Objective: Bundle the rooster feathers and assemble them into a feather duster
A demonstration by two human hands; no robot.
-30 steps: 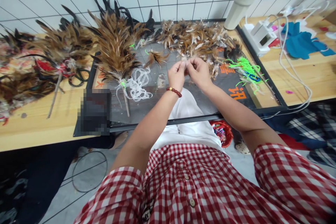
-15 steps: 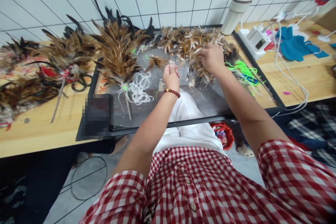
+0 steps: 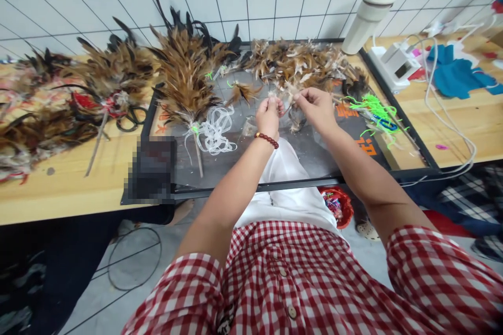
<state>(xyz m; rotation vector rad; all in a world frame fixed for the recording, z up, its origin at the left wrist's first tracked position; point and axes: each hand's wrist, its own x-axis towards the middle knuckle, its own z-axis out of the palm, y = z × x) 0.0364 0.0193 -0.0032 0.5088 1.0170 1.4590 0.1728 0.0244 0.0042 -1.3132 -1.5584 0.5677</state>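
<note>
Over the dark tray [image 3: 251,159], my left hand [image 3: 269,113], with a beaded bracelet at the wrist, is closed on small pale feathers whose tips show above the thumb. My right hand [image 3: 314,106] pinches a light brown feather [image 3: 291,91] close beside it. Behind both hands spreads a heap of brown feathers [image 3: 298,60]. A small tied feather bunch [image 3: 241,93] lies left of my left hand. Further left, a full feather duster [image 3: 183,78] rests with its stick toward me, beside a tangle of white plastic string [image 3: 218,131].
Green strings [image 3: 375,112] lie at the tray's right side. A pale bottle [image 3: 367,21] and a white power strip [image 3: 395,68] stand behind it. More feather bundles [image 3: 110,70] and black-handled scissors [image 3: 133,119] are at left. A red basket [image 3: 340,209] sits below the table edge.
My right hand has come away from the feather heap, moving left and toward me with a feather, to beside my left hand. The whole view has shifted slightly.
</note>
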